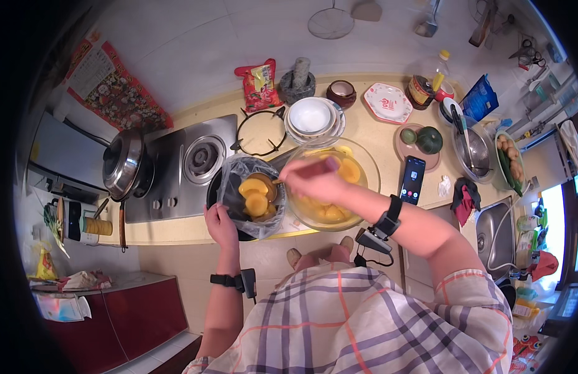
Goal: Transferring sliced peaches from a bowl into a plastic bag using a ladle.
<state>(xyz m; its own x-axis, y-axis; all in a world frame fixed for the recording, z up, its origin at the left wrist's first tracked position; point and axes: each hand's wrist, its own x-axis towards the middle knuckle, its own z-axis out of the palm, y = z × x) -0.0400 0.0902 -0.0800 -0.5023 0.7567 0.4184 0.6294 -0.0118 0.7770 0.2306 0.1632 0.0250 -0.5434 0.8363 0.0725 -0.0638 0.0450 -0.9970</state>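
Note:
My left hand (221, 224) grips the near-left rim of a black round container (216, 184), thumb over the edge. A clear plastic bag (233, 175) lines that container and folds over its rim. Yellow peach halves (256, 204) lie in the bag, with the bowl of a ladle (271, 187) beside them. Fingers curled, my right hand (312, 181) holds the ladle's handle, most of which it hides. Below this hand stands a large glass bowl (376, 163) of yellowish liquid, holding more peach halves (349, 171). My right forearm passes over its near-right side.
Left of the container is a gas hob (169, 163) with a lidded pan (125, 166). Stacked white bowls (310, 114) and a stone mortar (298, 86) stand behind. To the right are a phone (412, 177), a green squash (429, 140), a colander (473, 145) and a sink (492, 238).

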